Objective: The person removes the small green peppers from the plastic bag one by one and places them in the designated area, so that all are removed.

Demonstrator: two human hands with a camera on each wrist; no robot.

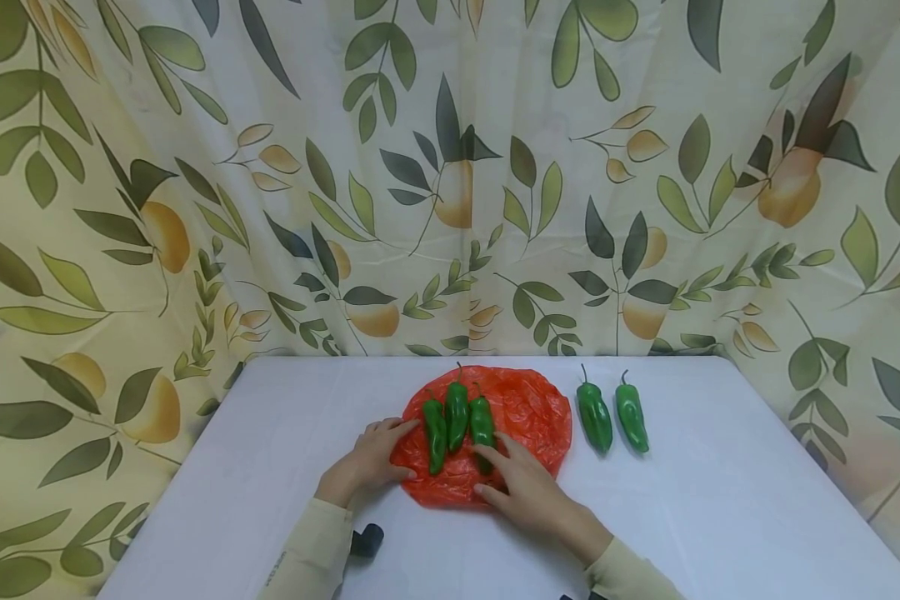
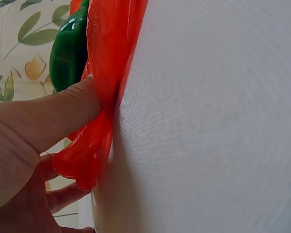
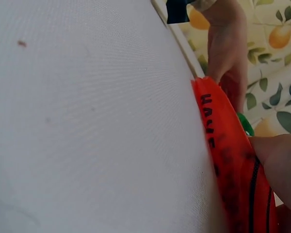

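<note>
A red plastic bag (image 1: 528,417) lies spread flat on the white table, with black lettering on it in the right wrist view. Three green peppers lie side by side on it: a left pepper (image 1: 435,437), a middle pepper (image 1: 457,412) and a right pepper (image 1: 482,423). My left hand (image 1: 375,458) rests at the bag's left edge, thumb and fingers apart. In the left wrist view its thumb (image 2: 70,109) touches the red plastic. My right hand (image 1: 532,492) reaches over the bag's lower right part, fingers spread, fingertips at the right pepper's lower end.
Two more green peppers, one (image 1: 595,417) and another (image 1: 632,415), lie on the white table (image 1: 720,500) to the right of the bag. A curtain (image 1: 495,167) printed with leaves and fruit hangs behind the table. A black strap piece (image 1: 367,540) sits at my left wrist.
</note>
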